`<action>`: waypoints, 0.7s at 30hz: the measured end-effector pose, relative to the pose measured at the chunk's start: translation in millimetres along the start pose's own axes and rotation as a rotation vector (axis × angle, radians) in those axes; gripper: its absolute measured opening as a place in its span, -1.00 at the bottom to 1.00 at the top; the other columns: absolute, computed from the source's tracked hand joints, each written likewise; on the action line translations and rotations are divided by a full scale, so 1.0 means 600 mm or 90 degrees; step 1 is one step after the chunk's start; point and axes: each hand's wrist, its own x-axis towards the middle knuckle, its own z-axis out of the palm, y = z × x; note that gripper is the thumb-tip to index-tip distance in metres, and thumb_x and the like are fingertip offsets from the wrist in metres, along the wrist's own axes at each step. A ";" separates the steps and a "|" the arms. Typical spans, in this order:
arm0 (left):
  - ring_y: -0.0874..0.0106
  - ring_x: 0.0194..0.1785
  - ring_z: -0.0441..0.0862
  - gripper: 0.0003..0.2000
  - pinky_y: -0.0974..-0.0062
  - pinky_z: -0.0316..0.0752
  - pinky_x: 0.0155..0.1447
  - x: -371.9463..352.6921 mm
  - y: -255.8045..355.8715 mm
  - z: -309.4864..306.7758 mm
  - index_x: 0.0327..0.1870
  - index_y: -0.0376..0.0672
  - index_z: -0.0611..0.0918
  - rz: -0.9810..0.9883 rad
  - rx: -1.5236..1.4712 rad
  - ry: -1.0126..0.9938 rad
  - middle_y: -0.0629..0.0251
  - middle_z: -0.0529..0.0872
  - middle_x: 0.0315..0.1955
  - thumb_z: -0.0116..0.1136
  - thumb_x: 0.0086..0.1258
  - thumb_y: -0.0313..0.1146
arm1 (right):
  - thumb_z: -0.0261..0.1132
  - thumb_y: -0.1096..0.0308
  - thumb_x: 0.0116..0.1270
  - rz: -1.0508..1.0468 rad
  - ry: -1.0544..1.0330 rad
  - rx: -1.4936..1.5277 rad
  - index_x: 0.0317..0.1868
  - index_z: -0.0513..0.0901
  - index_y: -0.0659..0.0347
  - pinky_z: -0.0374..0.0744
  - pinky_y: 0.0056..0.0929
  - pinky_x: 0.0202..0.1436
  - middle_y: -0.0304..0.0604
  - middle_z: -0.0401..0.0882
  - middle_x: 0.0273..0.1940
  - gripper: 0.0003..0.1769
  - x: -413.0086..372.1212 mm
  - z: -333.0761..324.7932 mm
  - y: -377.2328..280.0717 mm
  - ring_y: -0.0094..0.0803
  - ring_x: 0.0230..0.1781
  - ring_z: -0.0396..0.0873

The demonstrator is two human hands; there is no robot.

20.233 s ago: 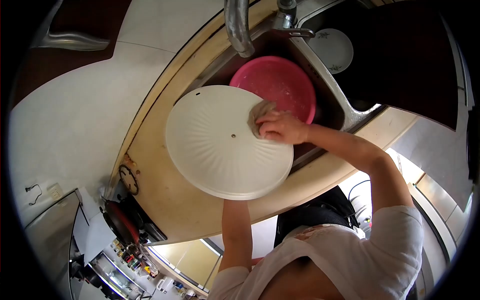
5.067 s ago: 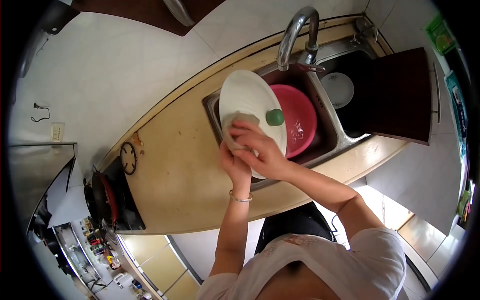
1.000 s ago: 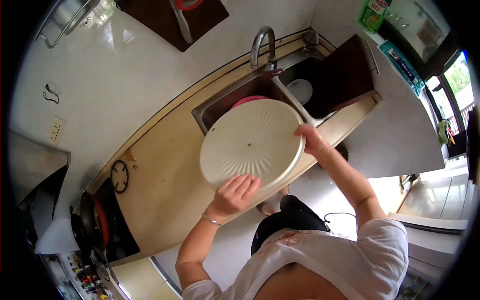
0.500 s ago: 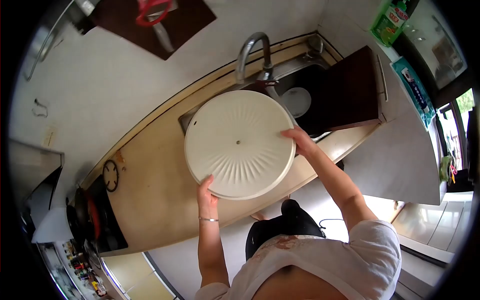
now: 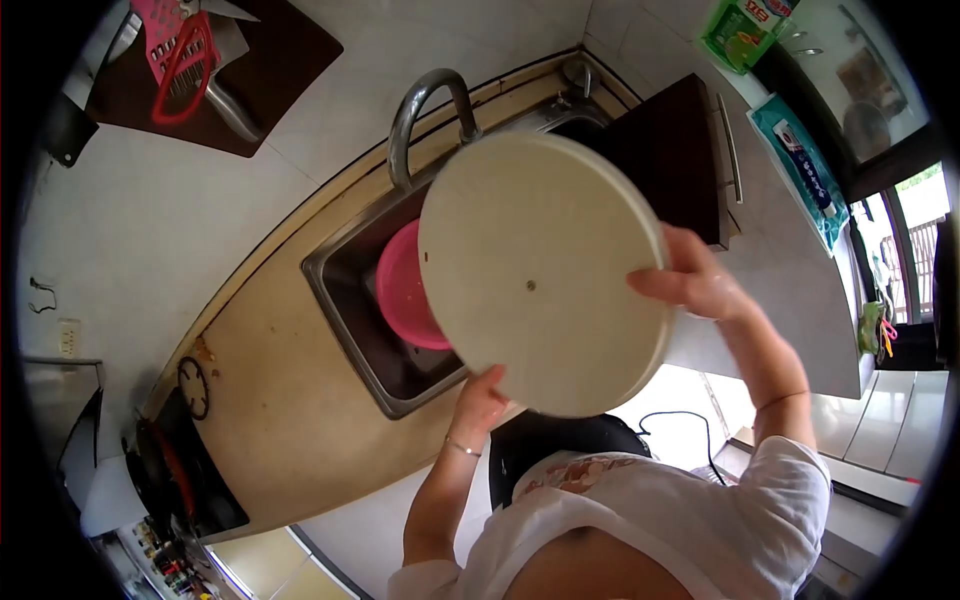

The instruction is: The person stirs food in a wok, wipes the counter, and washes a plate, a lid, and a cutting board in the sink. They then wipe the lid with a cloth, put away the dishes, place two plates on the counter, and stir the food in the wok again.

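Note:
A large round cream-coloured lid (image 5: 545,340), with a small spot at its centre, is held up between my two hands. My left hand (image 5: 481,402) grips its lower left rim, thumb on the upper face. At the right rim, my right hand (image 5: 697,275) is closed with its thumb on the face; the fingers underneath are hidden. Behind the lid, a pink basin (image 5: 402,290) sits in the steel sink (image 5: 375,385), partly covered from view. The tap (image 5: 400,140) arches over beyond the lid's upper left edge.
The beige counter (image 5: 285,400) runs left toward a black stove (image 5: 205,470). A dark cabinet door (image 5: 670,150) stands at the right of the sink. Red scissors (image 5: 185,75) hang at upper left by a knife. Green detergent (image 5: 745,35) and a teal packet (image 5: 800,165) are at right.
The lid has moved right, toward my body, and its ridges no longer show. The sink's left part and the pink basin have come into view. Both hands still hold the rim.

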 end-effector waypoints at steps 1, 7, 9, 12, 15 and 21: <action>0.28 0.07 0.40 -0.62 0.25 0.29 0.13 0.008 0.000 0.025 0.06 -0.16 0.35 -0.013 0.105 -0.070 0.26 0.47 -0.03 0.00 0.21 -0.33 | 0.13 0.44 0.04 -0.008 -0.008 -0.052 -0.05 0.38 0.35 0.43 -0.54 -0.15 -0.14 0.51 -0.26 -0.59 -0.006 -0.006 -0.022 -0.51 -0.25 0.46; 0.21 0.07 0.41 -0.66 0.22 0.39 0.06 0.077 0.062 0.026 0.07 0.00 0.36 -0.047 0.043 -0.189 0.27 0.46 -0.01 -0.12 0.28 -0.18 | 0.11 0.44 0.02 -0.197 -0.145 -0.549 -0.07 0.45 0.30 0.42 -0.45 -0.52 -0.06 0.51 -0.54 -0.62 -0.008 -0.035 -0.165 -0.29 -0.58 0.50; 0.15 0.07 0.39 -0.62 0.17 0.38 0.06 0.080 0.098 0.035 0.07 -0.01 0.36 -0.008 0.027 -0.236 0.22 0.44 0.00 -0.20 0.29 -0.07 | 0.10 0.47 -0.01 -0.259 -0.185 -0.654 -0.06 0.46 0.27 0.42 -0.42 -0.51 -0.05 0.50 -0.54 -0.60 0.002 -0.038 -0.191 -0.23 -0.59 0.48; 0.06 0.09 0.35 -0.53 0.04 0.37 0.03 0.066 0.108 0.079 0.07 -0.08 0.36 0.074 -0.053 -0.229 0.09 0.42 0.00 -0.32 0.31 0.05 | 0.08 0.56 -0.09 -0.348 -0.304 -0.708 -0.11 0.53 0.19 0.40 -0.39 -0.49 -0.14 0.49 -0.58 -0.58 0.017 -0.045 -0.198 -0.28 -0.57 0.44; 0.07 0.06 0.37 -0.57 0.05 0.36 0.04 0.083 0.089 0.084 0.07 -0.11 0.34 0.005 -0.031 -0.258 0.11 0.42 -0.01 -0.22 0.31 -0.02 | 0.12 0.59 -0.10 -0.373 -0.321 -0.775 -0.18 0.59 0.10 0.40 -0.40 -0.45 -0.22 0.50 -0.58 -0.61 0.025 -0.062 -0.178 -0.33 -0.52 0.40; 0.23 0.18 0.25 -0.50 0.31 0.24 0.17 0.136 0.005 0.137 0.17 -0.24 0.21 0.064 0.240 -0.160 0.10 0.31 0.08 -0.02 0.27 -0.21 | 0.25 0.57 -0.18 -0.440 -0.283 -0.800 -0.34 0.61 0.11 0.39 -0.49 -0.41 -0.34 0.61 -0.33 -0.70 0.059 -0.126 -0.087 -0.40 -0.52 0.32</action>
